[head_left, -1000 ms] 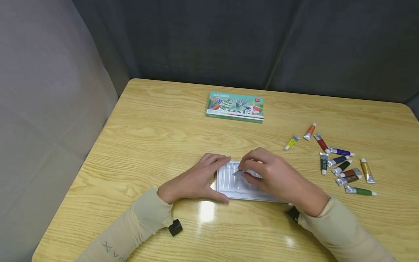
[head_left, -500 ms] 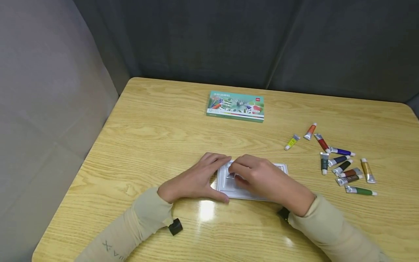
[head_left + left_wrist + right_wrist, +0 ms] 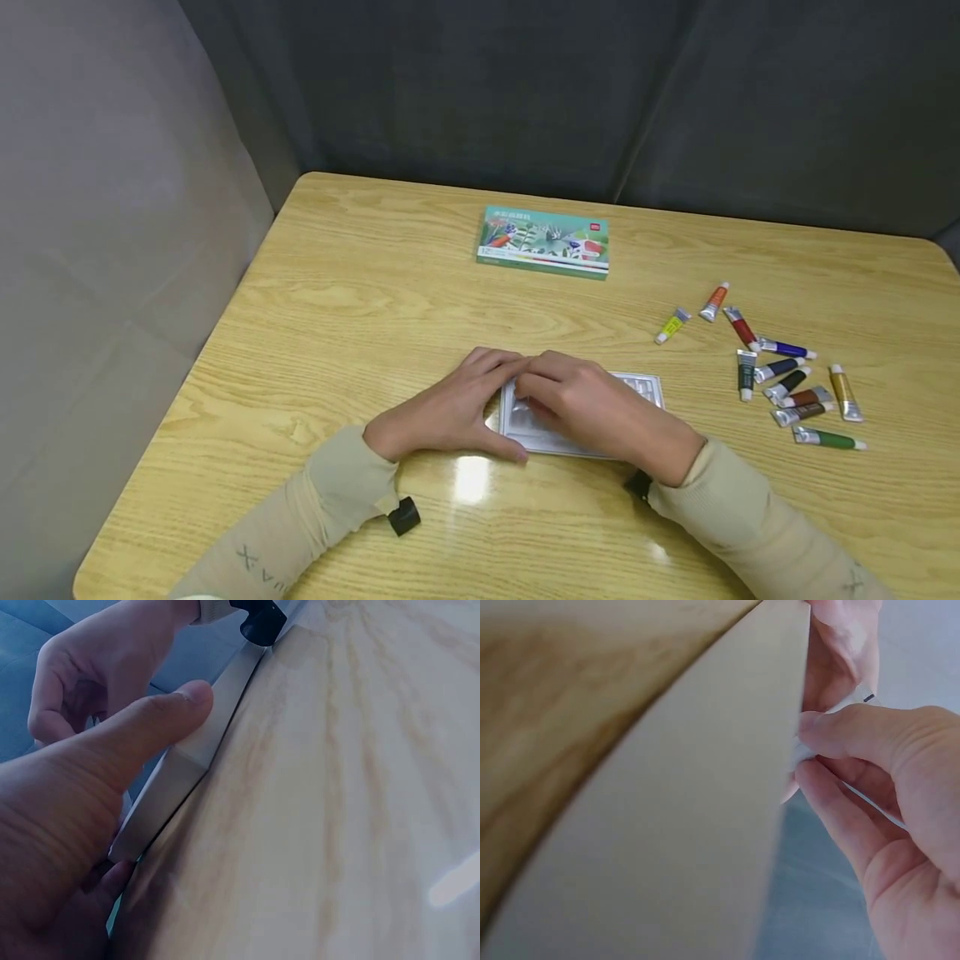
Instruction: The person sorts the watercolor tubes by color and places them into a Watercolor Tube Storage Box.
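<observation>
In the head view, a white plastic tray point(image 3: 562, 450) with moulded slots lies in front of me. My left hand point(image 3: 457, 408) holds its left end, thumb at the near edge and fingers at the far edge. The left wrist view shows the thumb lying along the tray's side point(image 3: 161, 795). Over the tray's left part is my right hand point(image 3: 588, 412), which hides some of the slots. Between its thumb and fingers it pinches a whitish paint tube point(image 3: 851, 700) with a small dark mark, seen in the right wrist view; the head view hides the tube.
A flat teal paint box point(image 3: 543, 242) lies at the back of the wooden table point(image 3: 360, 275). To the right several paint tubes are scattered, among them a yellow one point(image 3: 672, 326), an orange one point(image 3: 715, 301) and a green one point(image 3: 828, 438).
My right hand has moved left across the tray with the tube, close to the left fingers. The tube's silver end, visible earlier, is now hidden from the head view. My left hand stays put.
</observation>
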`<state>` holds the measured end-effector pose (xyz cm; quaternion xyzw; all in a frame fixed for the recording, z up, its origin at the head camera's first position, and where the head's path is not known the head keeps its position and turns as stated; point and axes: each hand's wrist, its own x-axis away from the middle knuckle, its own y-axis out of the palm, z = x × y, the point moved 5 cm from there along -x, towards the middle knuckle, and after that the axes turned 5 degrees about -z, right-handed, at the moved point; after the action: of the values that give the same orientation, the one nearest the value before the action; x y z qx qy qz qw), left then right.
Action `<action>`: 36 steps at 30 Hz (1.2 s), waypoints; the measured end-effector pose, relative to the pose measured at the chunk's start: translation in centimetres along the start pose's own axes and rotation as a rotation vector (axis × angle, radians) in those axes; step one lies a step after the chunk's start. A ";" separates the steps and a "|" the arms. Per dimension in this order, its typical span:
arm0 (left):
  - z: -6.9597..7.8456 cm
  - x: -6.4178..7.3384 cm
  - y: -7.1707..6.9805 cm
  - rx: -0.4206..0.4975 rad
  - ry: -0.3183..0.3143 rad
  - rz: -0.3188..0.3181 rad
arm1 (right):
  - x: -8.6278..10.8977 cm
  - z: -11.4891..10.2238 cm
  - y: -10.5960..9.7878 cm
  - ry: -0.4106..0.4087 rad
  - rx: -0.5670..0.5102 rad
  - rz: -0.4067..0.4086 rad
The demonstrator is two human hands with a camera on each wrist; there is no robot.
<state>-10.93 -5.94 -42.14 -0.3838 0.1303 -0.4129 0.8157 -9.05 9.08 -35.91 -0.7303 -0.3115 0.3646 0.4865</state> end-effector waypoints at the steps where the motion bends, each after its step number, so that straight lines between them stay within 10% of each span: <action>1: 0.0 0.0 0.0 -0.001 0.001 0.000 | -0.1 0.0 0.0 0.002 -0.005 -0.003; 36: -0.1 -0.1 0.0 0.011 -0.014 -0.011 | -0.5 -0.2 1.2 -0.024 0.067 -0.128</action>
<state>-11.03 -5.92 -42.20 -0.3828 0.1205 -0.4152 0.8164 -8.99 8.17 -36.91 -0.6880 -0.3509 0.3516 0.5291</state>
